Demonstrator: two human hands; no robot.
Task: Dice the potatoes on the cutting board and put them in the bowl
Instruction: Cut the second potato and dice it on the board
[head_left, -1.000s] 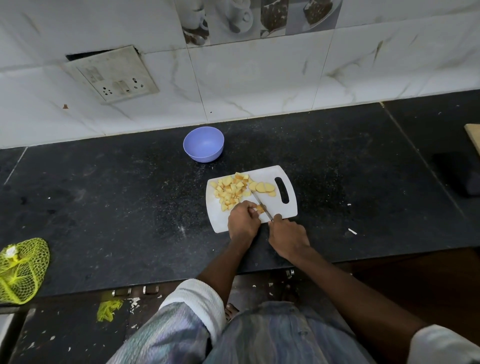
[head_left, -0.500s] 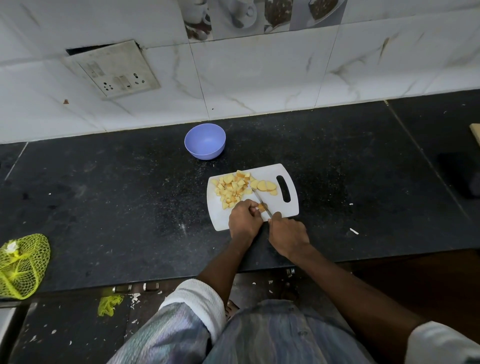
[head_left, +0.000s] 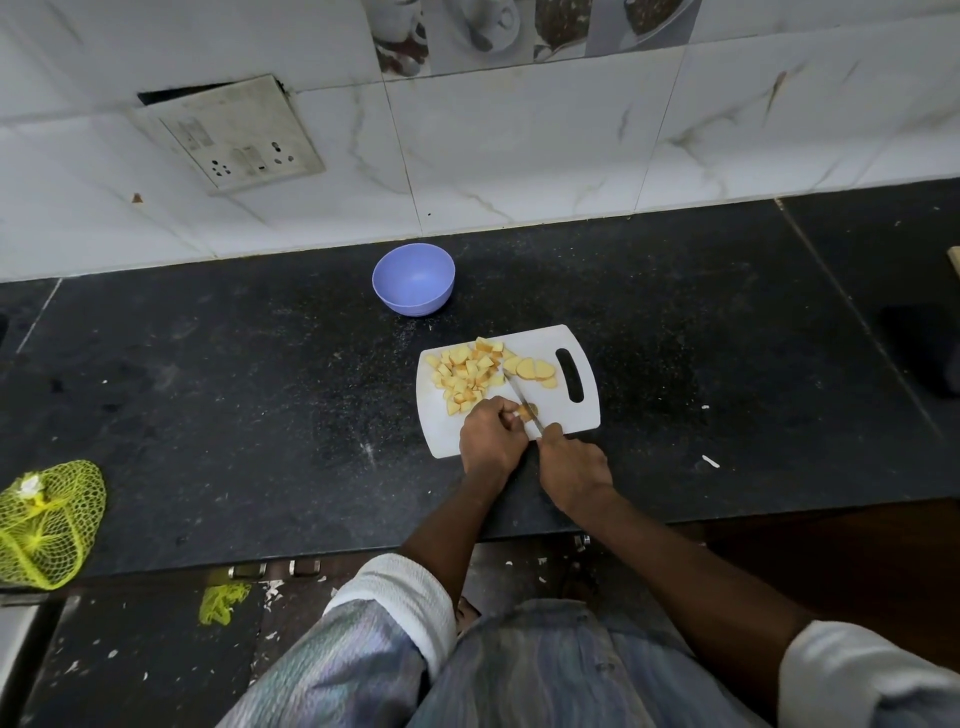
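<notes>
While gripped, knife (head_left: 521, 403) points away — toward potato slices (head_left: 531, 370).

Diced potatoes (head_left: 466, 375) lie on the cutting board (head_left: 550, 415), the bowl (head_left: 413, 279) behind its left end.

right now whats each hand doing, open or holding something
Left hand: fingers curled on a potato piece, holding it down on the cutting board.
Right hand: gripping the knife.

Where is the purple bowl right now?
The purple bowl sits on the black counter near the tiled wall, just beyond the far left corner of the white cutting board, apart from it.
</notes>
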